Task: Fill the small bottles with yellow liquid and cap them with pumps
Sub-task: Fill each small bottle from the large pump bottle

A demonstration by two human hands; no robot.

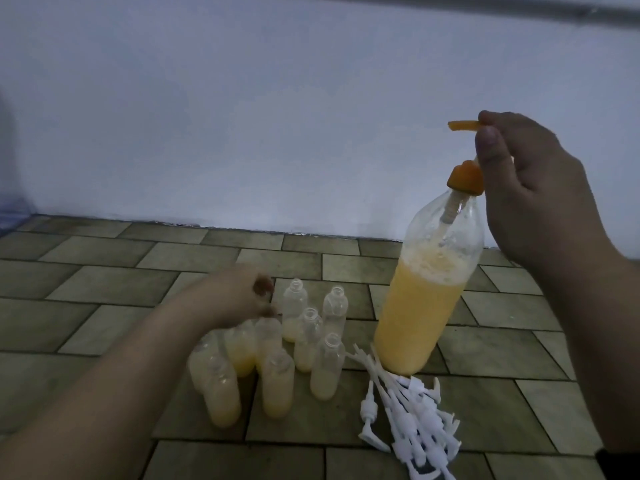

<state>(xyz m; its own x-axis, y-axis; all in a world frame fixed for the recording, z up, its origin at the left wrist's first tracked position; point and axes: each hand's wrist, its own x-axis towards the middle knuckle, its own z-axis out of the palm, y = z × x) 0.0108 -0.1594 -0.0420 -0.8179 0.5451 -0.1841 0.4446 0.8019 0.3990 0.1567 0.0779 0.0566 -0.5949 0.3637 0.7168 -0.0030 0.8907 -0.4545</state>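
Tiled floor [104, 299] against pale wall [242, 116]. Right hand [530, 192] pinching orange pump [465, 174] on big bottle [426, 289]. Left hand [239, 292] blurred above small bottles [277, 355], fingers seemingly curled, grip unclear. White pumps [412, 420] nearby.

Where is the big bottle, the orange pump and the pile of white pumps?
big bottle [415, 317], head view, on its yellow-filled body.
orange pump [465, 180], head view, on its collar.
pile of white pumps [412, 424], head view, mid-pile.
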